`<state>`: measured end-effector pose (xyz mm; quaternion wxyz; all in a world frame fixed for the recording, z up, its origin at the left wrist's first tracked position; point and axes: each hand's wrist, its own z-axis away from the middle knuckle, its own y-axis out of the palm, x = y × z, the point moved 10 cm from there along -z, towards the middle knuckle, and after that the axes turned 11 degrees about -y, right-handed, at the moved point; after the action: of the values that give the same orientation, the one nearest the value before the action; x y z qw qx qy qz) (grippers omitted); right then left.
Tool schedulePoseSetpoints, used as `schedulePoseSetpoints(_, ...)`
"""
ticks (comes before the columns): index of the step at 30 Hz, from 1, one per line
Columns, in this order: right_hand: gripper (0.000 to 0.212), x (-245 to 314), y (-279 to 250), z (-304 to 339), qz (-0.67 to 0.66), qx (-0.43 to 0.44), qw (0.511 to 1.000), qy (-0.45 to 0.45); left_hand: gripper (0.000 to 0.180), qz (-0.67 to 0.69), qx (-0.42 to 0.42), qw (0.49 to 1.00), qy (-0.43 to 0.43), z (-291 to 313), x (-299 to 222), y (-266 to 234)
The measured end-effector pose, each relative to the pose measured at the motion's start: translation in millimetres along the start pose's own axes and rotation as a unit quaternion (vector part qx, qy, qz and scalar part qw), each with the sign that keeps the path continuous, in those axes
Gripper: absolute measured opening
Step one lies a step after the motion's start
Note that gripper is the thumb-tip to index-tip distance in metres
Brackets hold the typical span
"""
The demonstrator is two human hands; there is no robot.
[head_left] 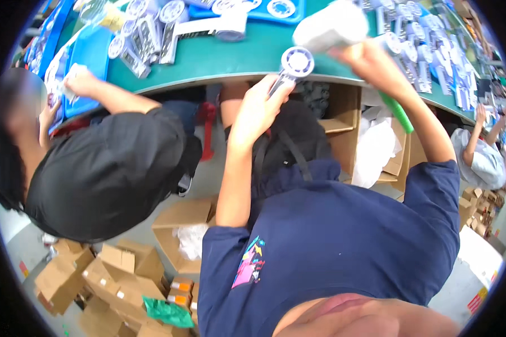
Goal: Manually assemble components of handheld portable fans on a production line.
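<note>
My left hand [258,109] is closed round the handle of a small handheld fan [297,62], its round, pale lilac head pointing up over the table's near edge. To its right, my right hand [376,67] is raised over the table, fingers curled at the edge of a white, cloth-like wad [331,27]. The wad is blurred, so its exact kind does not show. It is just above and right of the fan head, and I cannot tell whether they touch.
Many similar fans [146,39] lie on the green table [264,48], with more at right [416,45]. A blue tray [90,56] is at left. A co-worker in black [107,163] works close on my left. Cardboard boxes [112,275] cover floor behind; an open carton [343,112] stands below the table.
</note>
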<state>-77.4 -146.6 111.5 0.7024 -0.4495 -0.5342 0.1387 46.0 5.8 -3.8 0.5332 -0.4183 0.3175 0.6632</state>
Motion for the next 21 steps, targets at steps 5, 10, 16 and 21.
schedulePoseSetpoints(5,0.049,16,-17,-10,-0.031,-0.056,0.996,-0.069,0.026,0.004,-0.006,1.0,-0.023,5,5,-6)
schedulePoseSetpoints(10,0.056,20,0,-37,-0.005,0.082,0.997,-0.005,0.023,-0.017,0.002,1.0,-0.005,3,0,-8)
schedulePoseSetpoints(16,0.052,67,-3,-68,0.042,0.124,0.963,-0.236,0.027,-0.035,-0.004,0.999,0.01,-5,-10,-4)
schedulePoseSetpoints(21,0.045,112,-9,-68,0.122,0.153,0.98,-0.032,0.032,-0.013,-0.023,1.0,0.008,-5,2,-7)
